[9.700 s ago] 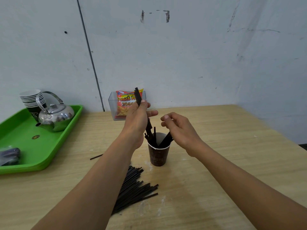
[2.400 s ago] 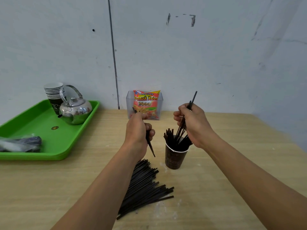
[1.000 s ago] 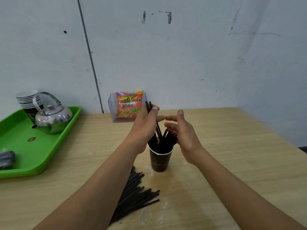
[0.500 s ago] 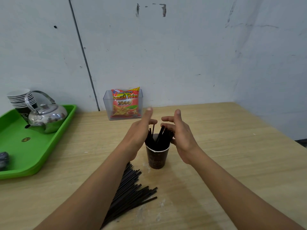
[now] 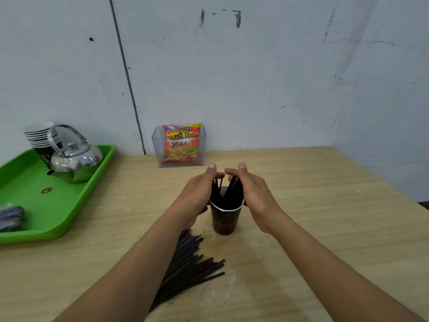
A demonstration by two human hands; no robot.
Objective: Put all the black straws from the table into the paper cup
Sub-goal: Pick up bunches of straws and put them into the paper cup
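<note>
A dark brown paper cup (image 5: 224, 219) stands upright mid-table with several black straws (image 5: 228, 190) sticking out of it. My left hand (image 5: 197, 194) flanks the cup's left side and my right hand (image 5: 254, 194) its right side. Both have straight fingers cupped against the straw bundle above the rim, fingertips nearly meeting behind it. A pile of several black straws (image 5: 190, 266) lies on the table in front of the cup, partly under my left forearm.
A green tray (image 5: 27, 205) at the left holds a metal kettle (image 5: 74, 161), stacked paper cups (image 5: 40, 135) and a dark bag (image 5: 11, 218). A clear box with a French fries packet (image 5: 181, 146) stands by the wall. The table's right edge runs past the cup.
Both hands have dropped and closed in on the straws in the cup. The straws the left hand gripped a second ago now stand in the cup.
</note>
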